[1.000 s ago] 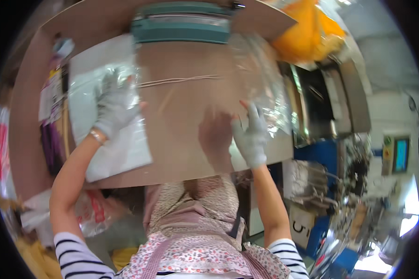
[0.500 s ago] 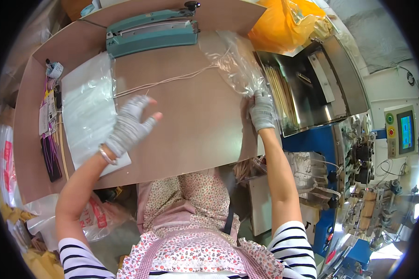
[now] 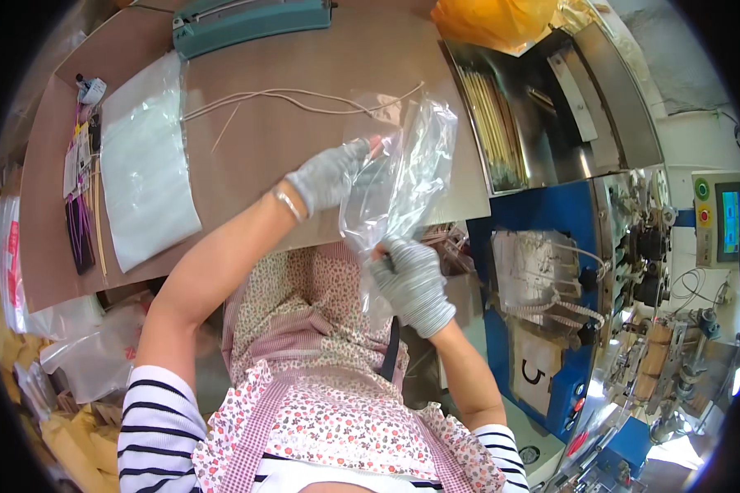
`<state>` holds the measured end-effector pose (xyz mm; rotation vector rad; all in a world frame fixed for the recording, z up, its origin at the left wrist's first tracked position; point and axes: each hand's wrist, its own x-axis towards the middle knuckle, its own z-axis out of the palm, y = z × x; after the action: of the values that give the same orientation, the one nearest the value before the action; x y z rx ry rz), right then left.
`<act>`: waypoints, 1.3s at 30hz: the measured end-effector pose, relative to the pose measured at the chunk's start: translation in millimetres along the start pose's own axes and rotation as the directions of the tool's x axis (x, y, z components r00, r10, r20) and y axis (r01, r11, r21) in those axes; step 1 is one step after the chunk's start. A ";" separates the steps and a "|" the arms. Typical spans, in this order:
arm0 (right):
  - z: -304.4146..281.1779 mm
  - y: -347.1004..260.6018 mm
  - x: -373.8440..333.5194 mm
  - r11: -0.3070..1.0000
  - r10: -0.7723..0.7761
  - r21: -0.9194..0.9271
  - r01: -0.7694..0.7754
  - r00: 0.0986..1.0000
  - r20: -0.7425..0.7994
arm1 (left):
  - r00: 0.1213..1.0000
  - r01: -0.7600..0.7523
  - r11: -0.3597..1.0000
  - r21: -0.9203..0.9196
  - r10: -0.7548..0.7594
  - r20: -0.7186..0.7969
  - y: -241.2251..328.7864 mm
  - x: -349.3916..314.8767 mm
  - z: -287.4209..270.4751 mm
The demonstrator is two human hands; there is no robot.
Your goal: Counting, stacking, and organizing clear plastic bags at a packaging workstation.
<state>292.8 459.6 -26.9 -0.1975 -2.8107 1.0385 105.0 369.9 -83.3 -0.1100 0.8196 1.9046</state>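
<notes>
**Clear bag in both gloved hands; labels and print noted around the surface**

Head view. Landmark for all places: the brown surface [image 3: 263, 144].

Clear bag [image 3: 426, 156]: raised over the surface's near edge, toward its right end, creased and glossy; no print made out on it. Right hand [image 3: 415, 283], grey glove: grip closed, thumb and fingers pinching the bag's lower part. Left hand [image 3: 325, 179], grey glove: fingertips at the bag's upper left side, partly behind film; cannot tell how tightly that grip is drawn in, or whether it pinches.

On the surface: pale cord [image 3: 321, 97] across the middle; stack of plastic sheets [image 3: 144, 164] on the left, no print visible; teal sealer [image 3: 255, 23] at the far edge.

Writing. Left end of the surface: small printed cards [image 3: 78, 160], white with dark marks, too small to read; small bottle [image 3: 92, 89] with a white label, illegible. Off the surface's left edge: plastic packaging [image 3: 12, 263] bearing red print. Off its right edge: blue machine [image 3: 543, 209] carrying a pale plate [image 3: 551, 361] with one bold black character; farther right, control panel [image 3: 705, 238] with lit blue screen [image 3: 729, 220], text too fine to read.
</notes>
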 end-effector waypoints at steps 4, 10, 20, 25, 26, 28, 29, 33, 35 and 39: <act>17.9 -26.8 -32.8 0.991 -0.044 0.129 0.028 0.992 0.121 | 0.970 0.071 0.978 0.194 -0.023 -0.241 13.5 6.2 2.5; 40.6 -38.3 -34.0 0.959 -0.147 0.269 0.086 0.965 0.217 | 0.941 -0.339 0.679 0.651 0.251 0.228 66.6 -64.8 14.9; 118.9 -143.2 57.5 0.877 -0.344 0.354 0.324 0.939 -0.005 | 0.672 -0.178 0.366 0.913 0.723 -0.159 235.3 -202.3 -95.0; 181.2 -185.0 116.6 0.873 -0.430 0.332 0.358 0.885 0.176 | 0.463 0.015 0.475 0.880 0.777 -0.427 286.7 -207.7 -195.2; 189.9 -189.9 125.7 0.878 -0.421 0.327 0.350 0.890 0.177 | 0.375 -0.018 0.525 0.851 0.792 -0.481 292.1 -200.9 -204.8; 207.2 -195.3 138.3 0.891 -0.393 0.315 0.328 0.904 0.170 | 0.329 0.127 0.351 0.928 0.868 -0.373 306.8 -182.2 -224.2; 214.2 -199.9 139.2 0.900 -0.368 0.315 0.302 0.913 0.177 | 0.291 0.291 0.176 0.940 0.920 -0.262 311.5 -178.6 -241.7; 229.5 -182.3 152.4 0.935 -0.296 0.252 0.249 0.941 0.167 | 0.298 0.516 0.008 0.856 0.936 -0.188 326.6 -144.7 -263.4; 220.4 -182.8 159.2 0.944 -0.260 0.268 0.191 0.932 0.251 | 0.283 0.538 0.025 0.843 0.936 -0.208 328.9 -144.3 -271.9; 222.6 -168.0 162.3 0.957 -0.289 0.121 0.264 0.910 0.299 | 0.245 0.586 -0.009 0.810 0.955 -0.167 327.4 -145.1 -294.6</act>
<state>82.0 219.4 -71.0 0.4017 -2.9405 1.1965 -178.7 3.2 -87.2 -0.1784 3.3441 0.6302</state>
